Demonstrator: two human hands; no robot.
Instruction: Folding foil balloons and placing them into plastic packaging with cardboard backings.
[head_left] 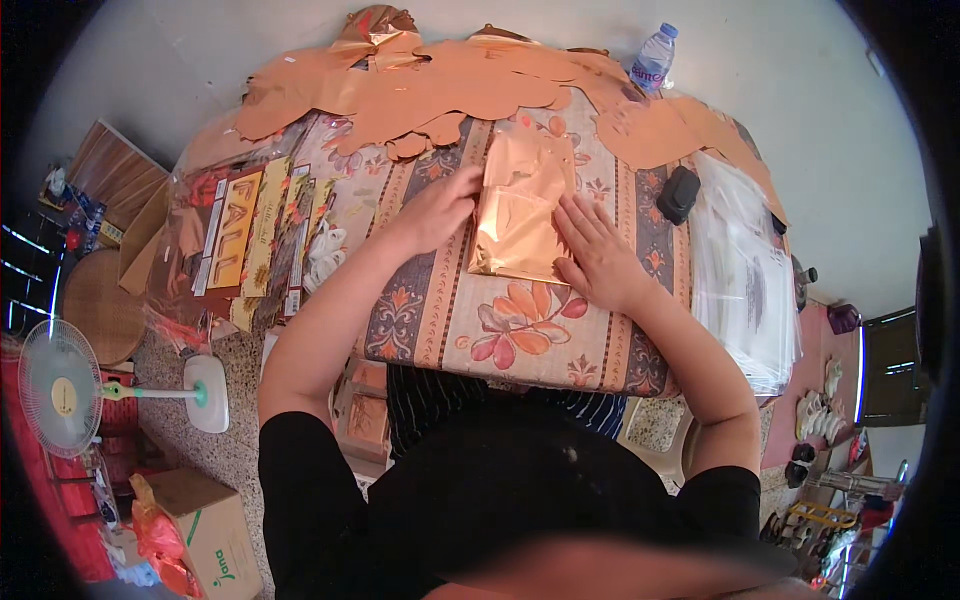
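A shiny copper-coloured foil piece [527,205], folded into a flat upright rectangle, lies on the patterned tablecloth [420,300] in front of me. At its left edge is my left hand [447,208], the fingers curled together and pinching the foil's side. My right hand [605,252] lies flat over the lower right edge of the foil, its fingers stretched out. Creases and a fold line cross the foil's surface.
Large copper-orange foil cutouts [460,85] spread along the table's far side. A water bottle [655,58] stands behind them. To the right are a black object [679,194] and stacked clear plastic sleeves [742,270]; to the left, packaged decorations [235,235]. A fan [62,390] stands left of the table.
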